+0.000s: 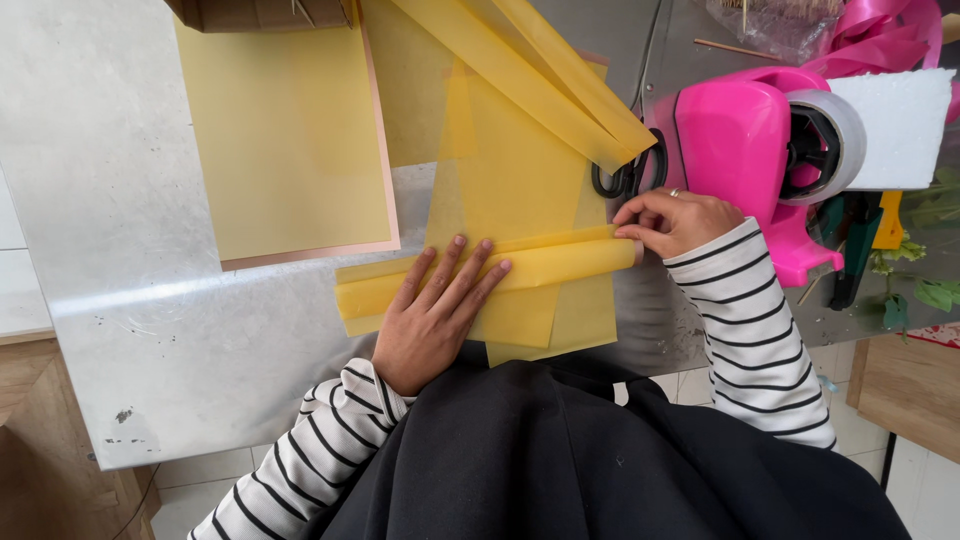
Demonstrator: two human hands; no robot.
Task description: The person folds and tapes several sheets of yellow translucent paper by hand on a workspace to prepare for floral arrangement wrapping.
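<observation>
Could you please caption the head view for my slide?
Left hand flattens a folded yellow sheet while right hand pinches its end.

A craft or gift-wrapping workshop: a worn metal surface (200,350) carries yellow paper sheets (290,140), a pink tape dispenser (740,140), scissors (625,178), pink ribbon (885,35), a white foam block (900,125) and green stems (915,290).

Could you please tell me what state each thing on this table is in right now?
Yellow sheet: partly rolled at its near edge.
Yellow roll: lying flat, held at both ends.
Left hand: pressed flat on the roll.
Right hand: pinching the roll's right end.
Scissors: closed, partly under yellow strips.
Pink tape dispenser: upright, tape roll loaded.
</observation>
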